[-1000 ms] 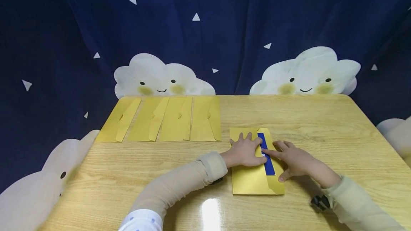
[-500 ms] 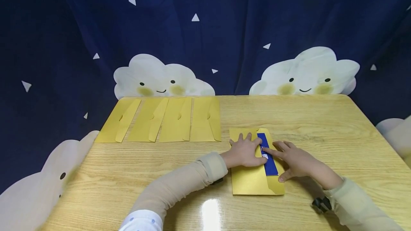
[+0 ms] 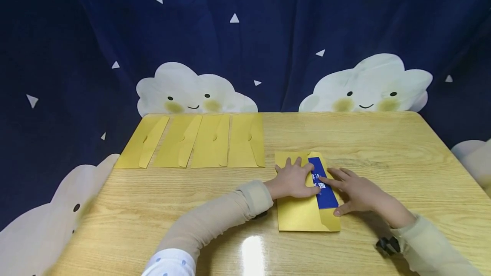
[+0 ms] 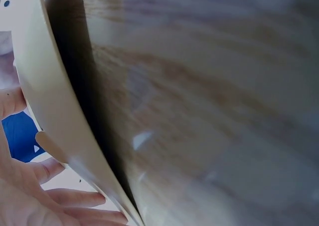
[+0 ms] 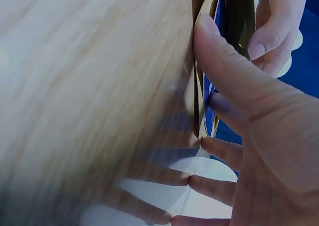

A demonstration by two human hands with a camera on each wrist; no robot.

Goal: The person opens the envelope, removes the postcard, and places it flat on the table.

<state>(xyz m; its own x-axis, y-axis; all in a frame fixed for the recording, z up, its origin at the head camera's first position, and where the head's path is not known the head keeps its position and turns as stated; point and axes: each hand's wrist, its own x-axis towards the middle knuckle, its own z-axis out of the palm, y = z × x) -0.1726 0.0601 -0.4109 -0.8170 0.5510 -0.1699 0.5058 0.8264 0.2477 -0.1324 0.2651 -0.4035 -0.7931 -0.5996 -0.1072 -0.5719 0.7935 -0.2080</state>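
In the head view a gold envelope (image 3: pixel 297 216) lies on the table with its flap folded open to the right. A blue card (image 3: pixel 327 200) with white print sticks out of its opening. My left hand (image 3: pixel 293 181) rests on the envelope with spread fingers, its thumb tip at the card's left side. The index finger of my right hand (image 3: pixel 358 191) touches the card's printed face. Its thumb lies at the flap's outer edge, also seen near the envelope's edge in the right wrist view. The part of the card inside the envelope is hidden.
Several closed gold envelopes (image 3: pixel 247 142) lie in a row at the table's back left. The wooden table (image 3: pixel 383 139) reaches back to a dark blue curtain (image 3: pixel 268 33) with cloud prints. A dark object (image 3: pixel 388 246) sits at the right wrist.
The blue card has slid to the right, so more of it and its white print shows. My right hand has shifted slightly right with it. My left hand has stayed on the envelope.
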